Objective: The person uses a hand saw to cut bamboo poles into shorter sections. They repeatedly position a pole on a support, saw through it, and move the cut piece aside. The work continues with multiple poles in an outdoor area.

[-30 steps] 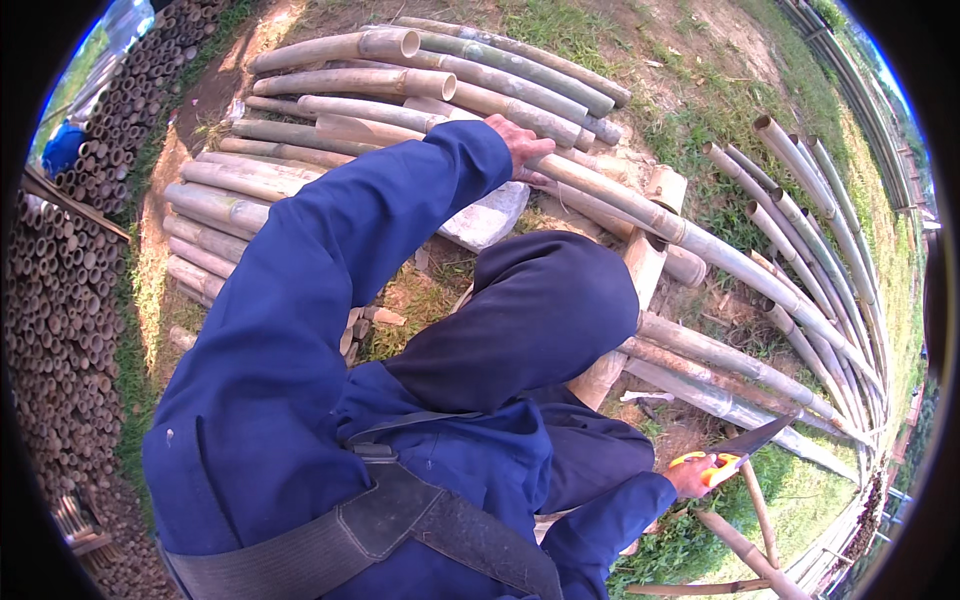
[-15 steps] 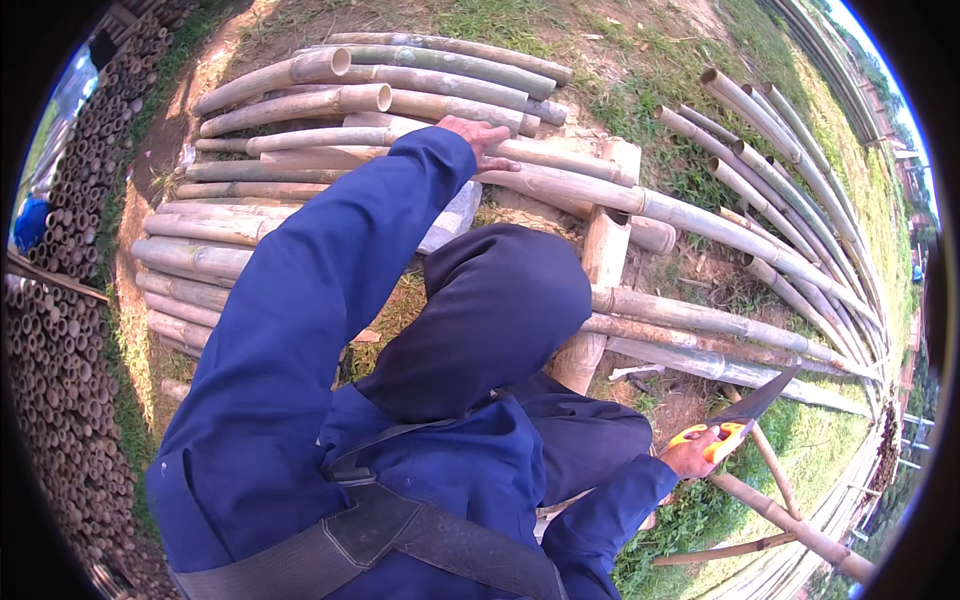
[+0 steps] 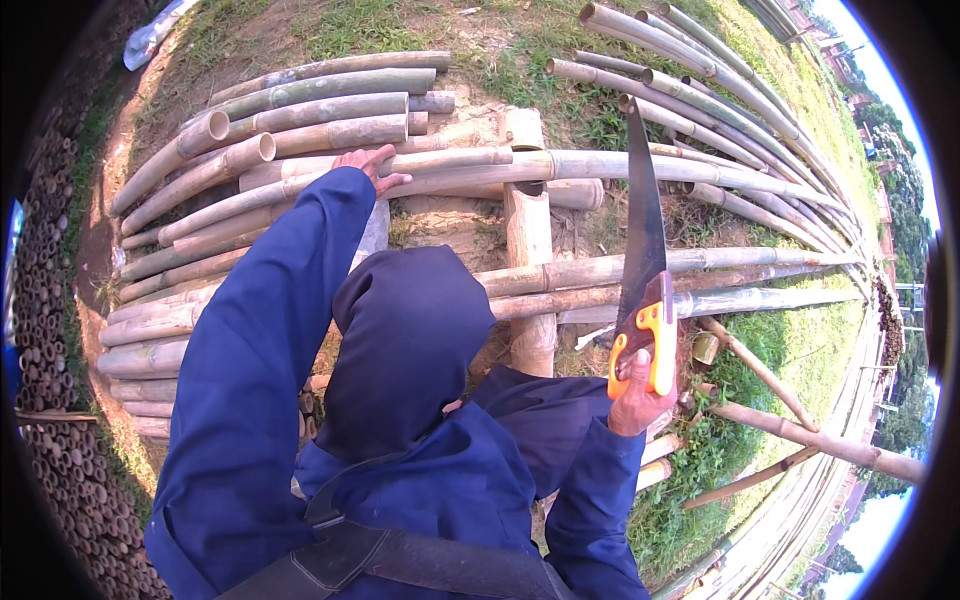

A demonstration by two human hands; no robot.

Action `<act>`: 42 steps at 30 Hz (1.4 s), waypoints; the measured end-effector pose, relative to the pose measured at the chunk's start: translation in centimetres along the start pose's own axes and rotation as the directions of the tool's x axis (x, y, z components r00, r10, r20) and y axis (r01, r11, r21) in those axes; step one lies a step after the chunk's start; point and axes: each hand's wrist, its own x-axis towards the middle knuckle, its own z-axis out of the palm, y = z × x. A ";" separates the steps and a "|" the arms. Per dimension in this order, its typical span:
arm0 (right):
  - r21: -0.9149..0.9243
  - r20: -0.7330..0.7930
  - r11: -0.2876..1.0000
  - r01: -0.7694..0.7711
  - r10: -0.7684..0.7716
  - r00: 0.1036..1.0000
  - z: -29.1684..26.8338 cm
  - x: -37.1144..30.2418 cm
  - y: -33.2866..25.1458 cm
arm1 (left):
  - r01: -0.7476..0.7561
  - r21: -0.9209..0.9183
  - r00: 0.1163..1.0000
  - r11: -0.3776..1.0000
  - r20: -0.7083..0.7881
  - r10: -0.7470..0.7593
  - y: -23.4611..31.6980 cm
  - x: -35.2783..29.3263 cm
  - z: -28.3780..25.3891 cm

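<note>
Grassy ground [image 3: 370, 30] carries bamboo poles [image 3: 335, 90]. Right hand [image 3: 638, 405] has its fingers closed around an orange-handled handsaw [image 3: 645, 235]. Left hand [image 3: 370, 168] rests on bamboo, fingers spread, grip undeterminable.

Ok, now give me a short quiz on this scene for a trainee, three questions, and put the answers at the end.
1. Which hand holds the handsaw?
2. True or false: the saw's handle is solid green.
3. What does the left hand rest on? (a) a coil of rope, (b) bamboo, (c) a metal bucket.

Key:
1. The right hand.
2. False; it shows orange-yellow.
3. b.
</note>
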 end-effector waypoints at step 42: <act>0.019 0.571 0.974 -0.226 0.176 0.802 10.7 1.7 4.1 | -0.373 0.190 0.917 0.908 0.225 0.330 7.0 5.1 -0.8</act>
